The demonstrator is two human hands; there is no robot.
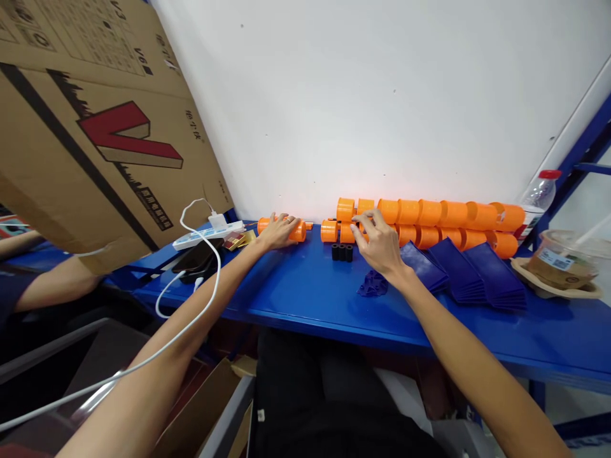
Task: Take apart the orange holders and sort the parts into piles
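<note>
My left hand (280, 231) rests with its fingers curved over an orange plastic cylinder (298, 231) lying by the wall at the back of the blue table. A small orange stub sticks out of the cylinder's right end. My right hand (380, 243) hovers before two stacked rows of orange cylinders (429, 212); its thumb and forefinger are bent with a gap between them, and I see nothing held. Just below its fingertips stand several short black tubes (342, 252). A small heap of dark blue pieces (373, 284) and stacks of blue flat sheets (458, 270) lie near my right wrist.
At left, a large cardboard box (119, 127) leans over a white power strip (209, 235), a dark phone (198, 259) and a white cable (217, 273). A lidded drink cup (568, 257) and a bottle (539, 194) stand right. Another person's arm (60, 285) shows far left.
</note>
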